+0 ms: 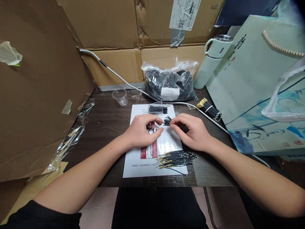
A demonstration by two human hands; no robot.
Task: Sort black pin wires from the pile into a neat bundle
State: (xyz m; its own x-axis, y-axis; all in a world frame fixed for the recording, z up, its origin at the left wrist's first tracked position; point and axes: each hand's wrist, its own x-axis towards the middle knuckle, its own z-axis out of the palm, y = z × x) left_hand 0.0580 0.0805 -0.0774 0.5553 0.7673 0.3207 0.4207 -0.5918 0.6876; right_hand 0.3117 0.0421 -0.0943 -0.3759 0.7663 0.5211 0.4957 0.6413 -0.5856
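Observation:
My left hand [143, 130] is over the printed sheet [132, 144], its fingers curled and the thumb apart from the index fingertip. Some short black pieces [149, 128] show inside that curl. Facing it, my right hand [194, 132] brings thumb and index finger together at the right end of a small pile of short black pieces [167, 120]. Whatever lies between those fingertips is too small to make out. Below the hands is a loose heap of black wires with gold-coloured ends [177, 159]. Just beyond the pile, a clear plastic box [158, 108] holds thin black pieces.
Behind stands a clear bag of black pieces [169, 82], with a small plastic cup [120, 97] to its left. A white cable [124, 79] crosses the desk. To the right are a tied wire bundle [209, 108], a bottle [212, 63] and a paper bag [257, 79]. Cardboard [40, 95] walls the left.

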